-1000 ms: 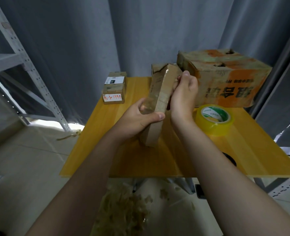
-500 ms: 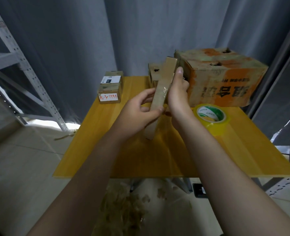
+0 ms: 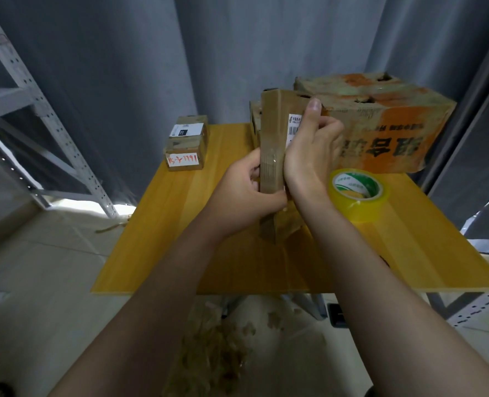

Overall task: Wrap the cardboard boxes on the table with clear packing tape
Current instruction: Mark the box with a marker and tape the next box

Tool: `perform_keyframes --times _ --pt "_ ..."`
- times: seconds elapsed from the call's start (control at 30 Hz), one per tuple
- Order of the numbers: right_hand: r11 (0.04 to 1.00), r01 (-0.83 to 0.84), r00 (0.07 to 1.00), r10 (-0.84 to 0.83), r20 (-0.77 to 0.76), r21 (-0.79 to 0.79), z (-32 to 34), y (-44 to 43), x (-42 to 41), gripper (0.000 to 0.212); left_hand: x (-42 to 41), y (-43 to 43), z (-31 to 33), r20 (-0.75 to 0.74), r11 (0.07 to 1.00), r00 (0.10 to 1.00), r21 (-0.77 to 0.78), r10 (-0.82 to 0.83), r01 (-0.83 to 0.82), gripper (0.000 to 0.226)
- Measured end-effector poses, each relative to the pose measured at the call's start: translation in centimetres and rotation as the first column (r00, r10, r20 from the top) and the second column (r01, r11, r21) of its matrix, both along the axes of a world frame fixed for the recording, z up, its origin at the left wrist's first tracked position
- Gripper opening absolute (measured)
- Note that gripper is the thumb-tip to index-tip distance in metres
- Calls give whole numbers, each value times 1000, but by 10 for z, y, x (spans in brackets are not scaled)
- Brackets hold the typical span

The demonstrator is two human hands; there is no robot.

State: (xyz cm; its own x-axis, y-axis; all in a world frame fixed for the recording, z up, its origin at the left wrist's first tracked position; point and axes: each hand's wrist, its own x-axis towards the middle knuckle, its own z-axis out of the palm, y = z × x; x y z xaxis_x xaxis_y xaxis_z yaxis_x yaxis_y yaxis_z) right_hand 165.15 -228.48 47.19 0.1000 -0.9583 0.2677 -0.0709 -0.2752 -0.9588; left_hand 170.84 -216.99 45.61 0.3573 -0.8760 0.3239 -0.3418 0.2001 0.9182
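Yellow wood worktop (image 3: 180,253), grey curtains (image 3: 123,67) all round, metal rack (image 3: 51,124) at 9 o'clock, brown scraps (image 3: 209,353) on the pale floor. Four boxes: thin box (image 3: 272,133) stood on end at centre, small box (image 3: 186,144) at 10, big box (image 3: 381,124) at 1, back box (image 3: 254,121) tucked behind the thin one. One tape roll (image 3: 358,193) at 3. Left grip (image 3: 246,193) curls round the thin box's left edge, right grip (image 3: 309,150) wraps its right face.

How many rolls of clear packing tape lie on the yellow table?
1: the yellowish clear tape roll lies flat on the table, right of the right hand; others may be hidden.
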Motion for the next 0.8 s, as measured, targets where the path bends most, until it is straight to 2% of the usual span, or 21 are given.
perform_keyframes --times 0.17,0.27,0.37,0.47,0.57,0.8 --pt "948 16 984 -73 -165 -319 -8 -10 -8 39 1 1 -4 -74 997 994 -1 80 -80 44" --pt "928 20 964 -118 -240 -372 -17 -21 -11 36 4 1 -4 -72 995 993 48 89 -85 39" --pt "916 18 959 -129 -253 -401 -24 -29 -16 35 8 1 -7 -74 994 994 81 76 -70 36" --pt "914 48 967 -145 -212 -404 -22 -32 -19 36 14 4 -7 -118 995 991 92 58 -48 31" --pt "938 38 991 -79 -107 -346 -21 -33 -17 40 19 5 -6 -189 996 981 80 42 -27 26" --pt "982 -4 997 18 71 -188 -20 -29 -17 38 29 7 -12 -227 993 971 102 81 -59 34"
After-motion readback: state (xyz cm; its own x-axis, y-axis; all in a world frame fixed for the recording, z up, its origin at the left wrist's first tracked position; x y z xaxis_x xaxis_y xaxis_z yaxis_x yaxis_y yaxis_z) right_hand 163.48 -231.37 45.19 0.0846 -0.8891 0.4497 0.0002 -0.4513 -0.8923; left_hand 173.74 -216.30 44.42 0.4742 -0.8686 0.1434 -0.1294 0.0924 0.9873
